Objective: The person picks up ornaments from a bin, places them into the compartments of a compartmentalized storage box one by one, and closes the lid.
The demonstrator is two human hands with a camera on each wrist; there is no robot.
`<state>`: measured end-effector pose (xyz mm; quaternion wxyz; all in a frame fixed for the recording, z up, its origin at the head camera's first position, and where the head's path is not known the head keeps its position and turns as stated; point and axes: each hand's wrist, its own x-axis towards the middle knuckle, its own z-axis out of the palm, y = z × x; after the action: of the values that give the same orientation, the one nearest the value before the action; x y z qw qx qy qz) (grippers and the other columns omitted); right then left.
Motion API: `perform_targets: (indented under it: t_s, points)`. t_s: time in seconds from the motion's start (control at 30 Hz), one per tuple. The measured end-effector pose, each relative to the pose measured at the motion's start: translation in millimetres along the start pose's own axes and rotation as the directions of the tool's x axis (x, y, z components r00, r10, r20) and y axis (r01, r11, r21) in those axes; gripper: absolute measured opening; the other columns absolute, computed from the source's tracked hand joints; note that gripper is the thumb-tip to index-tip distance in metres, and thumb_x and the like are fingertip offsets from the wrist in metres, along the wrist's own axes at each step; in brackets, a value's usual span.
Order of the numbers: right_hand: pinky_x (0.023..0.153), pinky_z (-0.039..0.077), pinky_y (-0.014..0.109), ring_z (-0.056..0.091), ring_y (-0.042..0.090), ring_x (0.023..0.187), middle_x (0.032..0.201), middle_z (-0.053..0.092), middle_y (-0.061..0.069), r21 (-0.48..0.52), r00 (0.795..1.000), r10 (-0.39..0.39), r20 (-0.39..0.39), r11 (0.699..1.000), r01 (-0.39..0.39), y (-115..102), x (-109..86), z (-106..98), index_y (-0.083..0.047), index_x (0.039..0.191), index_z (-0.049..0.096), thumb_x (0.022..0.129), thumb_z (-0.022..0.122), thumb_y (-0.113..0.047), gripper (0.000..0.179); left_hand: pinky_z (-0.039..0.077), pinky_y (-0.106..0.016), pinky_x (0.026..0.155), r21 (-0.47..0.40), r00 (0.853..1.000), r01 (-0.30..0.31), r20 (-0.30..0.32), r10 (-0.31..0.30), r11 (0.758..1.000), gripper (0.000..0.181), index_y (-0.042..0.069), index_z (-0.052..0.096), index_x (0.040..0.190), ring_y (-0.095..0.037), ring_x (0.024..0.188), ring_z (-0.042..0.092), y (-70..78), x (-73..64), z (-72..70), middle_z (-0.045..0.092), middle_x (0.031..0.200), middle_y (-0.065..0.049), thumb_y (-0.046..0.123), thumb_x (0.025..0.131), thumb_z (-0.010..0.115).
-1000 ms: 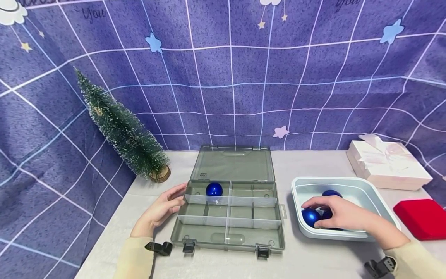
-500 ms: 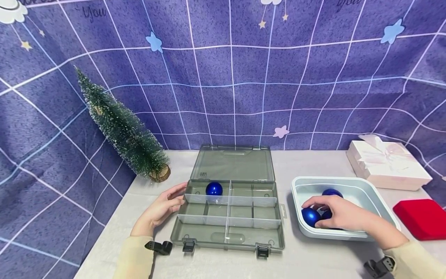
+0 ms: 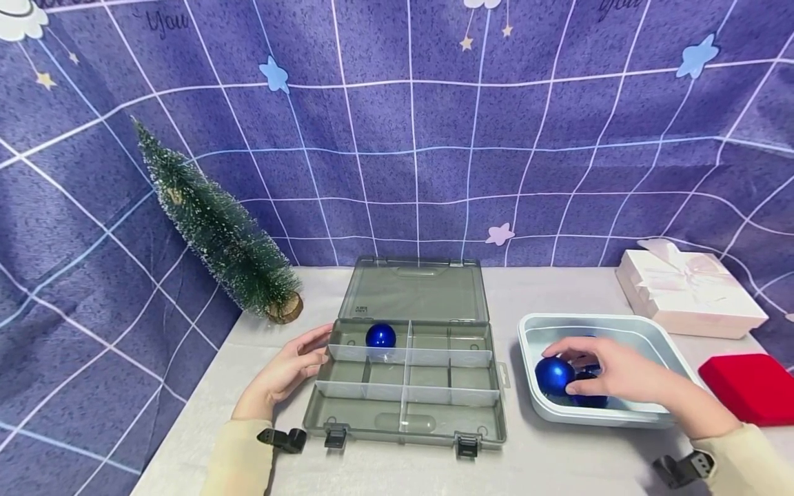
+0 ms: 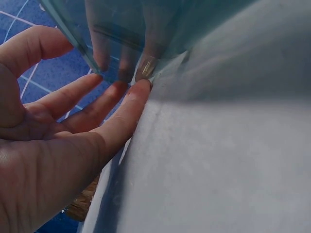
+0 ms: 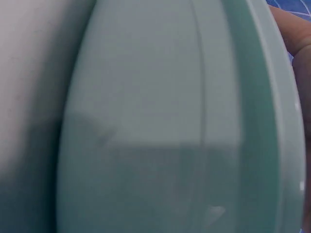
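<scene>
In the head view, my right hand (image 3: 626, 372) reaches into a pale blue plastic tub (image 3: 583, 417) and holds a satin blue ball (image 3: 554, 376) between thumb and fingers. Other blue balls lie under and behind the hand, partly hidden; one dark blue ball (image 3: 591, 394) shows below the thumb. My left hand (image 3: 291, 372) touches the left side of a smoky see-through compartment box (image 3: 353, 411), its lid laid back. In the left wrist view, straight fingers (image 4: 116, 116) meet the box wall (image 4: 116, 29). A glossy blue ball (image 3: 381, 336) sits in the back left compartment.
A small frosted Christmas tree (image 3: 223, 234) on a wooden base stands at the back left. A white gift box (image 3: 691, 289) with a bow and a red object (image 3: 753, 389) lie right of the tub. A purple-blue patterned cloth (image 3: 384, 172) hangs behind.
My right hand has risen slightly with the satin blue ball, uncovering more of the dark ball beneath. The left hand and the compartment box have stayed put.
</scene>
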<state>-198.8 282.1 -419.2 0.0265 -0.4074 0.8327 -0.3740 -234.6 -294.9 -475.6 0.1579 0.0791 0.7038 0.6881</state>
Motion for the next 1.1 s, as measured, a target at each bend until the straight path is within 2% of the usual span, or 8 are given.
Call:
perform_targets:
  t_s: [0.13,0.33,0.53,0.67,0.77,1.1]
  points:
    - [0.087,0.056,0.026,0.066,0.011,0.104,0.116,0.069,0.003,0.042,1.000,0.000,-0.009,0.999,0.000,-4.1,1.4,-6.7,-0.007,0.128,0.063,0.086,0.082,-0.006,0.046,0.047,-0.033,0.098,0.007,1.000,0.003,-0.003,-0.003,1.000,0.076,-0.001,0.023,0.161,-0.027,0.128,0.046,-0.3,0.0,-0.4,0.020,0.163,-0.029,-0.005,0.093,0.056]
    - [0.086,0.053,0.020,0.066,0.008,0.105,0.115,0.072,0.003,0.040,0.998,0.004,-0.055,0.999,-0.002,-10.0,3.0,-16.0,-0.007,0.129,0.063,0.084,0.082,-0.004,0.049,0.047,-0.033,0.098,0.000,1.000,0.002,-0.008,-0.002,1.000,0.075,-0.001,0.023,0.160,-0.030,0.133,0.041,-0.7,0.0,-0.4,0.021,0.163,-0.029,-0.005,0.093,0.056]
    - [0.088,0.052,0.018,0.067,0.010,0.106,0.117,0.071,0.006,0.109,0.997,0.008,-0.074,0.994,0.000,-15.2,7.0,-20.9,-0.003,0.132,0.061,0.086,0.078,0.002,0.049,0.050,-0.030,0.093,-0.021,1.000,-0.008,0.002,0.008,1.000,0.075,-0.002,0.022,0.160,-0.020,0.119,0.052,0.1,-0.1,-0.3,0.021,0.162,-0.031,-0.007,0.093,0.055]
    - [0.087,0.053,0.021,0.066,0.010,0.109,0.120,0.070,0.007,0.162,0.996,0.024,-0.086,0.987,-0.010,-19.8,11.5,-22.1,-0.002,0.133,0.060,0.087,0.076,0.004,0.049,0.051,-0.028,0.090,-0.024,1.000,-0.006,0.001,0.006,1.000,0.074,-0.003,0.022,0.160,-0.016,0.108,0.057,0.3,0.1,0.7,0.021,0.162,-0.031,-0.007,0.094,0.055]
    - [0.084,0.055,0.024,0.065,0.009,0.112,0.124,0.069,0.006,0.206,0.994,0.042,-0.099,0.978,-0.021,-24.3,15.5,-21.8,-0.002,0.134,0.059,0.088,0.074,0.006,0.049,0.050,-0.028,0.091,-0.016,1.000,-0.002,0.009,0.003,1.000,0.073,-0.002,0.022,0.160,-0.015,0.106,0.058,-0.6,1.4,1.6,0.021,0.162,-0.031,-0.006,0.095,0.055]
    - [0.090,0.053,0.024,0.065,0.014,0.113,0.123,0.068,0.011,0.341,0.979,0.119,-0.167,0.938,-0.056,-44.2,48.9,-7.7,0.001,0.134,0.059,0.090,0.073,0.003,0.046,0.051,-0.027,0.089,-0.005,1.000,-0.016,0.010,0.016,1.000,0.072,-0.003,0.021,0.160,-0.014,0.103,0.059,-2.8,1.4,-1.8,0.021,0.161,-0.032,-0.006,0.096,0.053]
